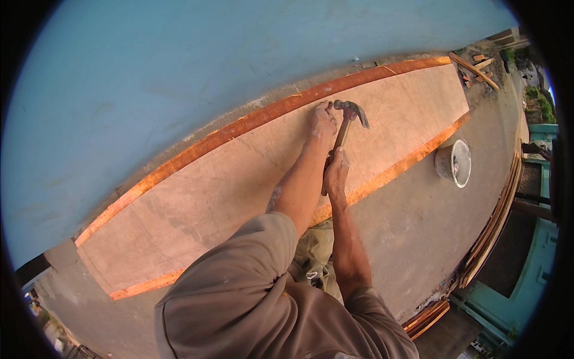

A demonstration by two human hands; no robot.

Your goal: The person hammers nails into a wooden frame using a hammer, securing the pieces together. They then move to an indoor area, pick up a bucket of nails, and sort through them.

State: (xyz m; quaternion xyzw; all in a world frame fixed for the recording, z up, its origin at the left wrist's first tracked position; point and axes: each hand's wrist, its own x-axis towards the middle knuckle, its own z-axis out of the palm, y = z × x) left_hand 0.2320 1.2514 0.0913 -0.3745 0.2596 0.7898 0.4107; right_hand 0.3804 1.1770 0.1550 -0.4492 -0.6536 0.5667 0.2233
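Observation:
My right hand (pixel 338 170) is wrapped round the wooden handle of a claw hammer (pixel 342 134). The hammer's dark metal head is up, its claw toward the right, its face close to the fingers of my left hand. With fingers pinched together, my left hand (pixel 324 122) is over the far part of a long pale wooden panel (pixel 197 209); whatever it pinches is too small or hidden to make out. Along the panel's far edge runs a reddish-brown wood strip (pixel 239 124). Another orange-brown wood strip (pixel 412 157) shows along its near edge.
A blue wall (pixel 179 66) rises just beyond the panel. To the right, a whitish bucket (pixel 445 163) is on the grey concrete floor (pixel 406 251). Loose wood scraps (pixel 475 70) lie past the panel's right end. Long boards (pixel 499 212) are stacked at the far right.

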